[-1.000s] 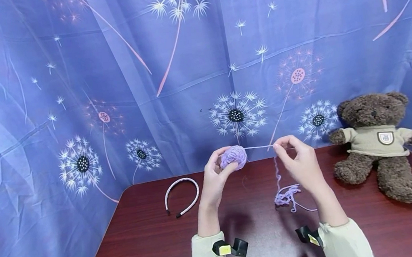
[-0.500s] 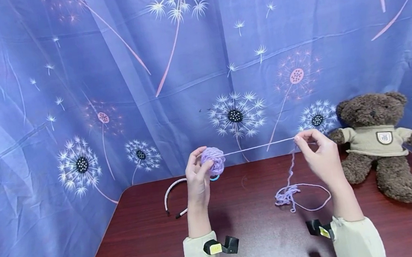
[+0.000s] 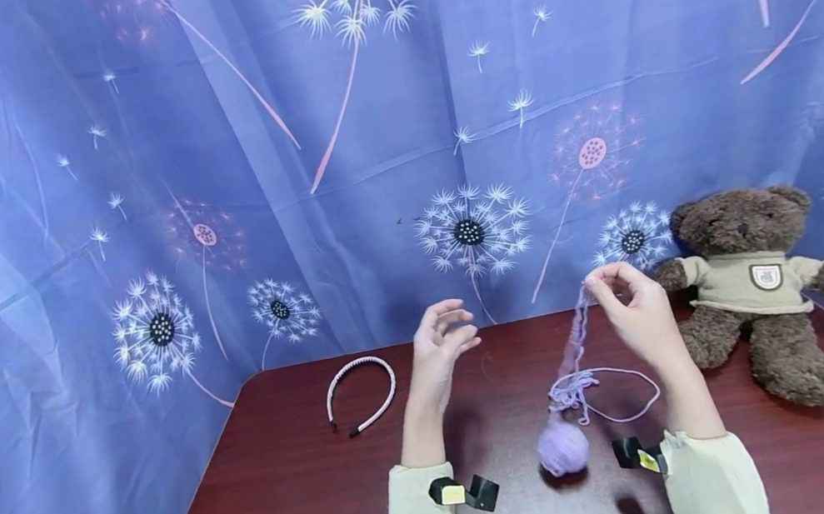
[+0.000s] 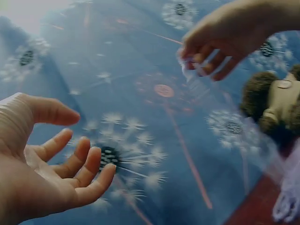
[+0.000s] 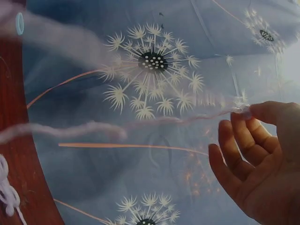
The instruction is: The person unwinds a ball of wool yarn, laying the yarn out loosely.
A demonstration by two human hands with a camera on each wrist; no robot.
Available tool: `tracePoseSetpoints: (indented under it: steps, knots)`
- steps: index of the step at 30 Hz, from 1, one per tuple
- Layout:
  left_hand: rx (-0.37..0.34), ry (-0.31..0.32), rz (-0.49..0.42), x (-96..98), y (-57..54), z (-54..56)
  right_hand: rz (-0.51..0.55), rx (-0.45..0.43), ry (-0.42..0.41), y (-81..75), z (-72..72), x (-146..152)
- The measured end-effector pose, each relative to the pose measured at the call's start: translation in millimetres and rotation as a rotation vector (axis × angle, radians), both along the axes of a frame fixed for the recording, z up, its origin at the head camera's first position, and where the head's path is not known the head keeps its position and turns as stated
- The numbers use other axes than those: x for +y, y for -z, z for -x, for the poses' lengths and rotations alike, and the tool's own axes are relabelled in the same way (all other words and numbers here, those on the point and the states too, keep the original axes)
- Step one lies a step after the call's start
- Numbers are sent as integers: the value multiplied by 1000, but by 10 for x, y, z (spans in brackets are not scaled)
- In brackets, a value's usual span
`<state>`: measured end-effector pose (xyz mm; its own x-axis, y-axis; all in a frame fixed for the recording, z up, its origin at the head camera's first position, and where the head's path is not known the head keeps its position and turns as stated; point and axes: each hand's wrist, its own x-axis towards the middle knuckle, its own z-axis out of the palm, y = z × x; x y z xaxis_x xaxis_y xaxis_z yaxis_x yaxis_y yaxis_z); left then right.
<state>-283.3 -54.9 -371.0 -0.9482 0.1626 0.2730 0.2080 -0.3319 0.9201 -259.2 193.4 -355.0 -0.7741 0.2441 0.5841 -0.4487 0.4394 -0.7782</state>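
By the right hand (image 3: 641, 321), purple yarn (image 3: 580, 330) is pinched between thumb and fingertip. The left hand (image 3: 438, 359) is held raised, its fingers loosely bent and spread. The yarn ball (image 3: 563, 448) is seen low between the forearms; whether the table (image 3: 284, 471) is touched by it cannot be told.

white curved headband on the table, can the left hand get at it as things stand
Probably yes: the left hand holds nothing, and the white curved headband lies to its left with nothing visible between.
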Motion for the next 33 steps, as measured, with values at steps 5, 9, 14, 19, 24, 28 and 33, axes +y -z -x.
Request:
tracePoseSetpoints:
  steps: [5,9,14,19,24,28,33]
  knots:
    - [44,123,173,143,132,-1,-58,-29,-36,23,18,43]
    - [94,234,289,281,259,-81,-51,-25,-31,20,42,101]
    - [68,430,377,517,493,-201,19,-34,-64,25,90,172]
    - [55,615,507,770,738,-272,107,-52,-94,59,118,267]
    - [121,742,680,953,919,-304,180,-63,-102,108,120,359]
    - [133,796,798,1002,1008,-380,215,-81,-117,154,106,391]
    - [242,868,882,1044,1042,-472,262,-77,-149,183,76,420]
